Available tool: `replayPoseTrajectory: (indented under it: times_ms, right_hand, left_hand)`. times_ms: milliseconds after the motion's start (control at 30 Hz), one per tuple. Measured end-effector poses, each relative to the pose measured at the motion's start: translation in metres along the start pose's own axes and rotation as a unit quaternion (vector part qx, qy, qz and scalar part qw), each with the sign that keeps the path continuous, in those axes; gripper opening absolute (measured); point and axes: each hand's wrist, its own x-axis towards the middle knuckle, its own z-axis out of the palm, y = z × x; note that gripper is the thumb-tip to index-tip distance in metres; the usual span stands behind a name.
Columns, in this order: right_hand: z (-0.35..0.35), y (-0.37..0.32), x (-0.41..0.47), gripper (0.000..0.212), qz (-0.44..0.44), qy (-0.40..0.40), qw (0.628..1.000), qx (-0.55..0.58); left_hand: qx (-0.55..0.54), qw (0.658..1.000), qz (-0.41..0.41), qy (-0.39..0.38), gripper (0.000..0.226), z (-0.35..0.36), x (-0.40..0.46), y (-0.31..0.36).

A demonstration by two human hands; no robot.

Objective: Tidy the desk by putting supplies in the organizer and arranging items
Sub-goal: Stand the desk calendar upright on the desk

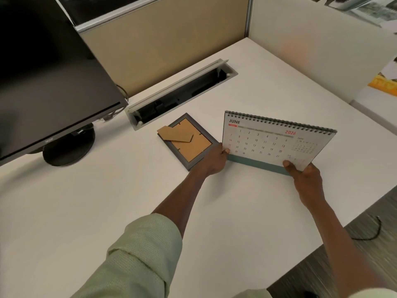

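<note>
I am pinching the light, stiff calendar (270, 140) at its bottom corners, left hand (214, 161) and right hand (306, 172), right of center on the tabletop (107, 201).

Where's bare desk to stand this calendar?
Bare desk runs behind the calendar, between the cable tray and the right partition. More lies near the sleeve. Crowded: the picture frame by the left hand; the right hand grips the calendar's other corner.

Monitor (49, 82) cut off left; calendar (277, 140) small print blurred.
</note>
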Motion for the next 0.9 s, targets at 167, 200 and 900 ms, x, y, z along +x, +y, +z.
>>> replayPoseTrajectory:
  times_ms: [167, 200, 900]
  right_hand:
    - [0.003, -0.004, 0.030, 0.040, -0.003, -0.007, 0.999, 0.032]
    - [0.004, -0.004, 0.035, 0.040, -0.002, -0.008, 0.999, 0.041]
    - [0.003, -0.012, 0.048, 0.050, -0.025, -0.022, 0.999, -0.004]
  left_hand:
    - [0.092, 0.996, 0.001, 0.009, 0.036, -0.007, 0.024, 0.013]
    - [0.099, 0.995, -0.002, 0.010, 0.036, -0.009, 0.027, 0.016]
    - [0.009, 0.995, -0.007, 0.095, 0.034, -0.017, 0.033, 0.021]
